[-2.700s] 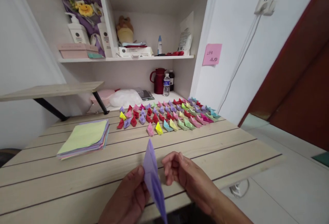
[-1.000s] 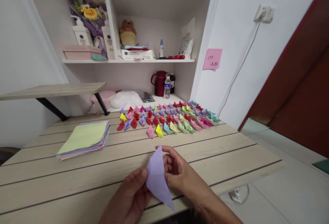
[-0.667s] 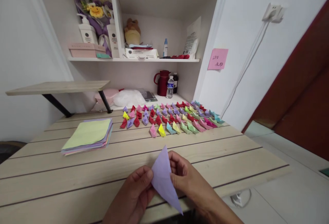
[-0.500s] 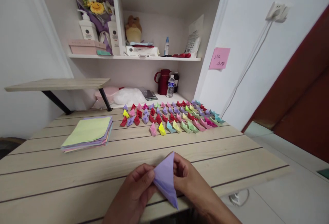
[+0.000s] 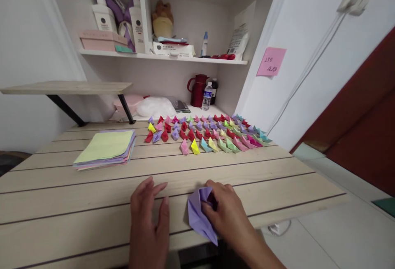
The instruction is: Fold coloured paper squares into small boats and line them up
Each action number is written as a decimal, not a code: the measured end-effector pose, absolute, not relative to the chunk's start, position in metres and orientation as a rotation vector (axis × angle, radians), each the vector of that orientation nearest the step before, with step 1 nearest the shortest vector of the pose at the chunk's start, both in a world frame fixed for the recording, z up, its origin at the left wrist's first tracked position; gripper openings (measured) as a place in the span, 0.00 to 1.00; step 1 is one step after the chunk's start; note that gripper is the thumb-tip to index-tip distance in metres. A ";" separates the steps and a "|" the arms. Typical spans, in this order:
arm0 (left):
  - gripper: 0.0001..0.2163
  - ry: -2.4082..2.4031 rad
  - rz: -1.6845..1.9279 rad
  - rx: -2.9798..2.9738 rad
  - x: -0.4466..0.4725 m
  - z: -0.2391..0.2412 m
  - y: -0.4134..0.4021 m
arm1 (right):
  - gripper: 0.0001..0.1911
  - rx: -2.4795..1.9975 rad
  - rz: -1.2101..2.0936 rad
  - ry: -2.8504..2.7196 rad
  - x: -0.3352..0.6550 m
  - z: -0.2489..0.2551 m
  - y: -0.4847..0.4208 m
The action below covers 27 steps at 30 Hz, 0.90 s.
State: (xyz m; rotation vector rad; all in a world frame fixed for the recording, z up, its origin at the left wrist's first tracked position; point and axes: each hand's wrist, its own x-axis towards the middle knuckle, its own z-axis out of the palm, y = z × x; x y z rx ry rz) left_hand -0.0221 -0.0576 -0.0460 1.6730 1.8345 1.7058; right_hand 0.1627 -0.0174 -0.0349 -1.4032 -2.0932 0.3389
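A piece of folded purple paper (image 5: 197, 215) is near the front edge of the table (image 5: 92, 203). My right hand (image 5: 226, 209) grips it, with the thumb inside the fold and the fingers behind, partly hidden by the paper. To its left, my left hand (image 5: 149, 215) is apart from the paper, fingers and thumb spread, holding nothing. Beyond both hands stand rows of small folded paper boats (image 5: 212, 135) in red, purple, pink, yellow, green and blue.
On the left lies a stack of coloured paper sheets (image 5: 105, 147), yellow-green on top. Behind it, a small raised shelf (image 5: 68, 87) stands on black legs. A red jug (image 5: 198, 91) and a water bottle (image 5: 207, 97) stand at the back. A pink note (image 5: 271, 61) hangs on the wall.
My left hand has let go of the purple paper and moved left, its fingers spreading. The paper is opened wider around my right thumb. The view has tilted slightly down.
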 end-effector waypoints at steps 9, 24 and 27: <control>0.32 1.977 1.356 2.142 -0.002 -0.061 -0.074 | 0.17 -1.271 0.382 -2.155 0.165 -0.033 -0.018; 0.24 2.008 1.129 2.646 -0.010 -0.061 -0.068 | 0.31 -1.084 0.596 -2.173 0.172 -0.031 -0.013; 0.30 1.977 1.216 2.623 -0.009 -0.066 -0.071 | 0.32 -1.137 0.600 -2.116 0.171 -0.032 -0.014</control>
